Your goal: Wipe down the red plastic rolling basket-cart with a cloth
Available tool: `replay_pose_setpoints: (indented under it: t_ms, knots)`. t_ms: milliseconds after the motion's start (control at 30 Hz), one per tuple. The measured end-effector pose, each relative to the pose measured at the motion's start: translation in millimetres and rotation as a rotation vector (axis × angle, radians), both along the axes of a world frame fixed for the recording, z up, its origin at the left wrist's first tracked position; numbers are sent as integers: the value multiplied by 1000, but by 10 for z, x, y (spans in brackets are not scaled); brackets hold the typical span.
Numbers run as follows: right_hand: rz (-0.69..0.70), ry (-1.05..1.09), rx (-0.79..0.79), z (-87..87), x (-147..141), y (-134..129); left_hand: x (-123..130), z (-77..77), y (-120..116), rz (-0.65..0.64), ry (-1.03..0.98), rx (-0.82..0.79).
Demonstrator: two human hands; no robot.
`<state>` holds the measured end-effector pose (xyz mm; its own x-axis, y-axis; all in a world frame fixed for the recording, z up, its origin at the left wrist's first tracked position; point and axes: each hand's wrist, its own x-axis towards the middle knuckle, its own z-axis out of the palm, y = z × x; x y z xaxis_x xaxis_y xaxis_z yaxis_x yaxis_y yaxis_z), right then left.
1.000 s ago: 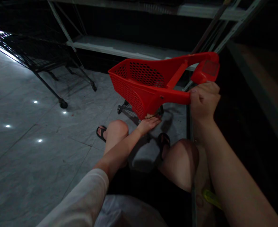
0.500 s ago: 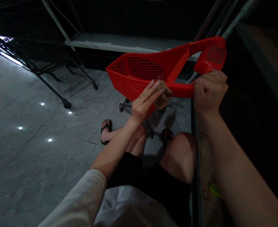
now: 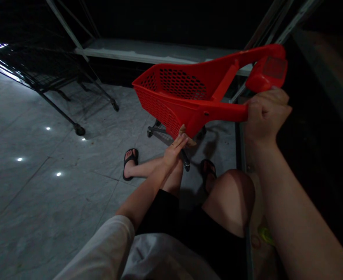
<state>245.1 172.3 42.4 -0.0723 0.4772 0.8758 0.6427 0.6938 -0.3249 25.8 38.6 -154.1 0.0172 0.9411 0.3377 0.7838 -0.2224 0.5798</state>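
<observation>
A red plastic shopping cart (image 3: 186,111) with a perforated basket stands on its wheels in front of my knees. My right hand (image 3: 267,111) is closed around the near end of its handle, beside a red block with a square panel. Lower down, my left hand (image 3: 174,151) holds a crumpled tan cloth (image 3: 190,140) against the lower side of the basket. The fingers lie over the cloth, so part of it is hidden.
Behind the cart runs a metal rack with a pale low shelf (image 3: 125,52). A dark wire cart (image 3: 57,85) on casters stands at left on the grey tiled floor (image 3: 43,210). At right, a yellow-green object (image 3: 265,235) lies on a ledge beside my leg.
My left hand has moved the cloth down from the upper side rail to the lower side of the basket. My right hand keeps its grip on the handle.
</observation>
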Motion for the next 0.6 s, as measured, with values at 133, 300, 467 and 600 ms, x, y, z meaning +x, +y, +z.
replay_pose_setpoints:
  t_ms: [133, 300, 467, 600]
  knots:
    - [14, -55, 9, -3, -74, 13, 217, 591, 262, 154, -176, 206]
    - [5, -113, 16, 20, -159, -12, 320, 1230, 654, 93, -254, 544]
    - [-37, -123, -64, 68, -158, -11, 212, 639, 556, 47, -160, 301]
    - [-17, -93, -68, 71, -109, 26, 38, -54, 322, 45, -155, 132]
